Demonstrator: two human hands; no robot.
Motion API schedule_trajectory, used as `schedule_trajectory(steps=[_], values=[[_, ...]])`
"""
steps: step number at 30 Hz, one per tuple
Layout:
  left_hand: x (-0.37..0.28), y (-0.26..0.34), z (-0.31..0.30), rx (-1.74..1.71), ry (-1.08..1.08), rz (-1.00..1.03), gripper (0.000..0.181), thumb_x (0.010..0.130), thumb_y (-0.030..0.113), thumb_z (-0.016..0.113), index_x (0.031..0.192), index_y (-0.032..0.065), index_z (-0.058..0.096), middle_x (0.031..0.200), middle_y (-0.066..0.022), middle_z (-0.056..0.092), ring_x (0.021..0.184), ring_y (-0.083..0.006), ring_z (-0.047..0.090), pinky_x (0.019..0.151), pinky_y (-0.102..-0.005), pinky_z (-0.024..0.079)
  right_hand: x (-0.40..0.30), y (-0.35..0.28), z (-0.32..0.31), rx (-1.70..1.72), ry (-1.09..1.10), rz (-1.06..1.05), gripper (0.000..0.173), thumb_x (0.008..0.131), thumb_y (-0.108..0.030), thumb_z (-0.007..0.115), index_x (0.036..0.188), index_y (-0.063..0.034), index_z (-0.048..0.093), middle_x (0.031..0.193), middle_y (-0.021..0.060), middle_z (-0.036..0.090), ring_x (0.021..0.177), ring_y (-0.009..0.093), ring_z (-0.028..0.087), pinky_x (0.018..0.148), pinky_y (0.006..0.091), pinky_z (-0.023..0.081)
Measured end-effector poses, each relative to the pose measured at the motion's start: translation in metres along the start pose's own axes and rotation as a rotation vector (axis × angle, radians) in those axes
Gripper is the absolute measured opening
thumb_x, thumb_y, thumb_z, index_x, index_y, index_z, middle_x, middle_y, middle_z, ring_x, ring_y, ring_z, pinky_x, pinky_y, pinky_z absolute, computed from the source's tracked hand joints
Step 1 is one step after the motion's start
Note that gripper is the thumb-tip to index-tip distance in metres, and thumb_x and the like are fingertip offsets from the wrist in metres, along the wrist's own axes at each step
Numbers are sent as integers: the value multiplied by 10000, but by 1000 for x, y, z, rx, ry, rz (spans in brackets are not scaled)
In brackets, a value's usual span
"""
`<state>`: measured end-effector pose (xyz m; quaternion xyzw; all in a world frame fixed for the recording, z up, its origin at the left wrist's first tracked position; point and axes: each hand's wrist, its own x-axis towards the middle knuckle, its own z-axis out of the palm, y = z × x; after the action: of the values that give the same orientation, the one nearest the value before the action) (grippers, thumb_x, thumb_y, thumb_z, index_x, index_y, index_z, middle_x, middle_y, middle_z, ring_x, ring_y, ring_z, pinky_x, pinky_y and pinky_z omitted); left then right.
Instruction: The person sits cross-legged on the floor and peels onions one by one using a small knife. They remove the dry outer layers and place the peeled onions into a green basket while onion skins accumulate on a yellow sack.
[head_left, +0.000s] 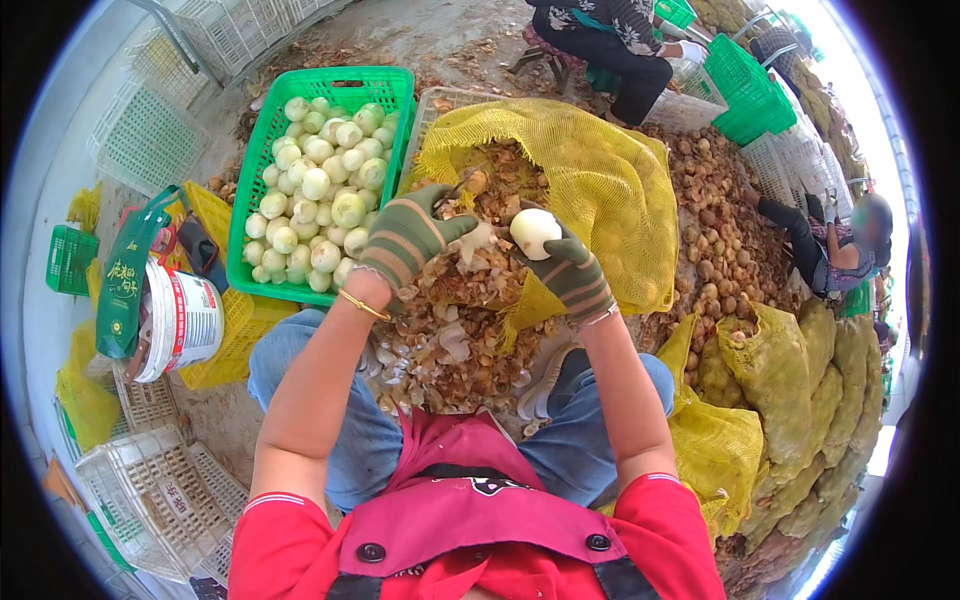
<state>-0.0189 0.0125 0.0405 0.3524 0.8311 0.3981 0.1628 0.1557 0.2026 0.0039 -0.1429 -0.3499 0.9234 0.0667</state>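
Note:
My right hand (568, 271), in a green striped glove, holds a peeled white onion (535, 233) in its fingers. My left hand (416, 231), gloved alike, grips a thin dark tool (466, 180), seemingly a small knife, its handle hidden in the fist. A loose piece of pale onion skin (477, 244) hangs by the left thumb. Just beyond both hands lies the mouth of a yellow mesh sack (615, 187) with onions and dry skins inside. Left of them, peeled onions (316, 184) fill a green plastic crate (410, 97).
Onion skins (457, 352) cover the floor between my feet. Left are a white bucket (199, 319) and a yellow crate (247, 330). Unpeeled onions (709, 247) and full mesh sacks (780, 390) lie right. One person (622, 52) sits ahead, another (832, 259) at right.

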Motion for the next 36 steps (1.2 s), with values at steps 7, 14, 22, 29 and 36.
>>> schedule_trajectory(steps=[7,14,22,29,36], values=[[-8,23,25,-103,-98,22,568,765,432,797,1192,74,689,900,-109,712,804,-195,677,724,-327,537,9,3,17,-341,-63,-9,710,767,-122,701,1414,13,443,1270,128,596,1137,225,603,972,349,512],[-5,24,13,-33,-173,-32,406,753,322,697,1032,28,696,883,-195,698,805,-324,681,716,-393,536,11,3,39,-703,-76,-47,876,697,-172,775,1465,18,397,1328,139,573,1170,225,597,962,341,516],[-4,13,13,35,-41,9,317,725,260,674,912,4,651,798,-225,661,739,-381,643,670,-421,515,28,34,29,-381,-164,-6,857,710,-115,707,1479,38,362,1380,188,537,1234,291,571,994,393,518],[0,-4,9,37,91,-92,308,749,272,657,894,0,650,788,-235,645,729,-393,629,672,-431,510,50,33,4,-44,-96,18,550,885,-55,551,1414,27,426,1373,239,524,1240,391,555,1000,509,524],[3,-5,22,-156,144,-179,381,754,314,688,961,-5,667,880,-245,679,824,-388,653,743,-443,515,40,82,30,380,-150,210,573,956,-270,607,1446,-63,392,1401,151,506,1296,293,501,1124,448,397]])
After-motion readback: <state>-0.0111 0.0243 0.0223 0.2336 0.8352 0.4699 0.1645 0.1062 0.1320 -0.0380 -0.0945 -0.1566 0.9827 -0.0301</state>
